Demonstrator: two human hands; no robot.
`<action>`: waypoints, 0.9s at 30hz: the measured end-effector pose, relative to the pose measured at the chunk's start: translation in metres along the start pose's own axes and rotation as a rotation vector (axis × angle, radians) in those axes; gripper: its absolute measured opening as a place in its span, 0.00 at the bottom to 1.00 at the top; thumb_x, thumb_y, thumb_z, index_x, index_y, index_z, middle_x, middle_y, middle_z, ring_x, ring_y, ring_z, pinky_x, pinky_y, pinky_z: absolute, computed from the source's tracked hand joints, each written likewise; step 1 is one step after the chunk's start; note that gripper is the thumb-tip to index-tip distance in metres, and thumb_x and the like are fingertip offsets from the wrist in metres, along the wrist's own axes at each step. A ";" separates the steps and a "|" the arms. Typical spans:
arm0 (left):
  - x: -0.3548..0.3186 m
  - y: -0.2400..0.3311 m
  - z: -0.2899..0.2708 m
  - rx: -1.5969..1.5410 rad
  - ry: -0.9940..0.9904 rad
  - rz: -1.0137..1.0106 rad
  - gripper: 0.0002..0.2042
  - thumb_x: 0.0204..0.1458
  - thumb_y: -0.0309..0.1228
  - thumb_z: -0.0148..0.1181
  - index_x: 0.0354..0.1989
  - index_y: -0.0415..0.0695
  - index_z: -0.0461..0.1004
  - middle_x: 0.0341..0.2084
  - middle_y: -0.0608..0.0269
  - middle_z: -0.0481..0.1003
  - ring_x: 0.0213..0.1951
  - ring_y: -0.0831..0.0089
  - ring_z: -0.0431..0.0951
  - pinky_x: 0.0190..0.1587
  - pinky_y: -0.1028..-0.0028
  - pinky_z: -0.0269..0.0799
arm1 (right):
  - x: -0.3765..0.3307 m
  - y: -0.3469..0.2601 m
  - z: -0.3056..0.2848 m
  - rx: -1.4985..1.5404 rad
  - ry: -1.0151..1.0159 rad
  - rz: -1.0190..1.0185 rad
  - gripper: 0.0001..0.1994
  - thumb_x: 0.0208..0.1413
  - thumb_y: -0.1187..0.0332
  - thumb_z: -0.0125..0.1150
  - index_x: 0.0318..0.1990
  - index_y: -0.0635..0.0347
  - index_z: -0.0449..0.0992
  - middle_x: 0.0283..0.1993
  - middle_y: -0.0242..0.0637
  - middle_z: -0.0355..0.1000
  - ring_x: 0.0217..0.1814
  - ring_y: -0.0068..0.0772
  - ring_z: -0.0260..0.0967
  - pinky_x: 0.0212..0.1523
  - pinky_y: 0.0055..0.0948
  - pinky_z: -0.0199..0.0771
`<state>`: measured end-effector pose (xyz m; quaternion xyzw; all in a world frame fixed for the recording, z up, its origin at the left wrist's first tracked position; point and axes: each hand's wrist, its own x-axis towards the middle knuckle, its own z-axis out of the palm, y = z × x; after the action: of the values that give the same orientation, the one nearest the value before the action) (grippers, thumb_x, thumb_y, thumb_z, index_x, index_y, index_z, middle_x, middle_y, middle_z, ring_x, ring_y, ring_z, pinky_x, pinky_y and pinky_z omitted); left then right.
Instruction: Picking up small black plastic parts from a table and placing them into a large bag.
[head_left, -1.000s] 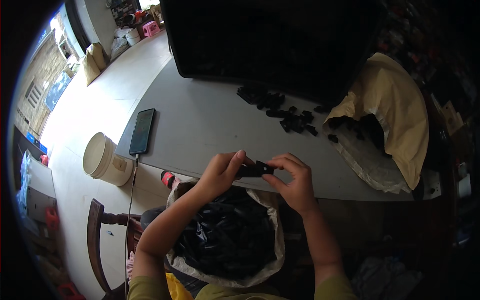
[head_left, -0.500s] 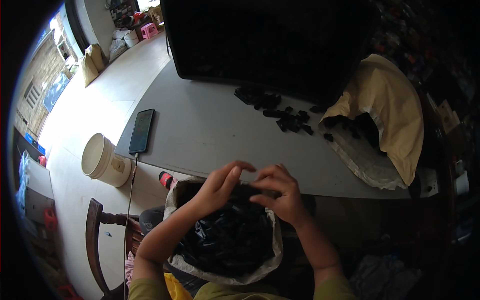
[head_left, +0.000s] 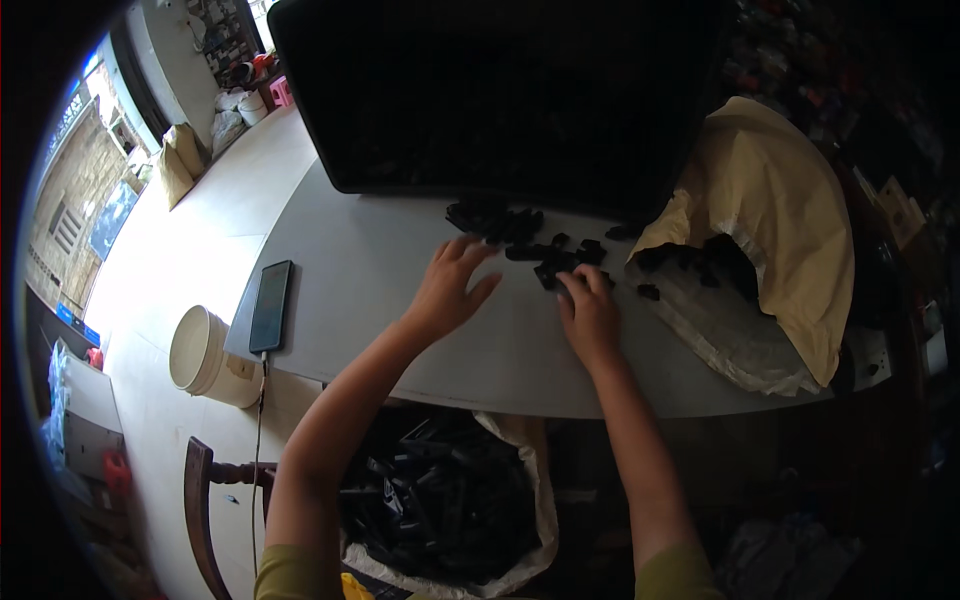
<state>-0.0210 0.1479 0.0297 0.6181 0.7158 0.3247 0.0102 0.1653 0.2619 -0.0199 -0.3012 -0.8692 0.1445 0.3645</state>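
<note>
My left hand [head_left: 450,287] is over the grey table, fingers spread and empty, fingertips just short of a heap of small black plastic-looking pieces [head_left: 490,218]. To its right, my right hand [head_left: 594,318] reaches down onto a looser cluster of black pieces [head_left: 548,270]. Its fingertips touch or cover some of them, with the fingers a little apart; no piece shows lifted. Below the table's near edge, between my forearms, sits an open sack [head_left: 541,480] with a pale rim. It is filled with many dark, elongated pieces [head_left: 430,490].
A large black screen [head_left: 490,100] stands at the back of the table [head_left: 400,230]. On the right lies a tan paper sack [head_left: 780,210], its mouth open on black pieces. A phone [head_left: 271,305] with a cable lies left, near a white bucket [head_left: 200,355] and wooden chair [head_left: 200,510].
Both hands have moved forward from above the open sack to the black pieces on the table. They were close together and have spread apart. The view has shifted slightly.
</note>
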 end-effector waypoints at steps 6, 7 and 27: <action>0.079 -0.014 0.058 0.475 0.032 -0.069 0.26 0.51 0.54 0.51 0.57 0.59 0.67 0.65 0.55 0.51 0.65 0.44 0.47 0.61 0.37 0.41 | -0.003 0.006 0.003 -0.019 -0.018 -0.003 0.10 0.47 0.77 0.60 0.39 0.58 0.73 0.40 0.34 0.65 0.43 0.38 0.68 0.40 0.35 0.71; 0.083 -0.014 0.061 0.472 0.027 -0.060 0.26 0.51 0.54 0.51 0.57 0.59 0.67 0.65 0.55 0.51 0.65 0.44 0.47 0.61 0.37 0.41 | -0.002 0.005 0.002 -0.024 -0.013 0.006 0.10 0.47 0.77 0.60 0.39 0.58 0.73 0.40 0.34 0.65 0.43 0.38 0.68 0.40 0.35 0.71; -0.066 -0.008 -0.014 0.485 -0.239 0.008 0.29 0.49 0.53 0.53 0.62 0.65 0.59 0.64 0.57 0.52 0.64 0.46 0.49 0.61 0.38 0.38 | -0.013 0.001 -0.005 0.079 -0.036 0.004 0.13 0.46 0.79 0.59 0.42 0.63 0.71 0.42 0.40 0.66 0.45 0.44 0.67 0.43 0.37 0.69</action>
<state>-0.0187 0.0826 0.0115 0.6394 0.7639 0.0684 -0.0552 0.1770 0.2546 -0.0240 -0.2854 -0.8686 0.1849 0.3604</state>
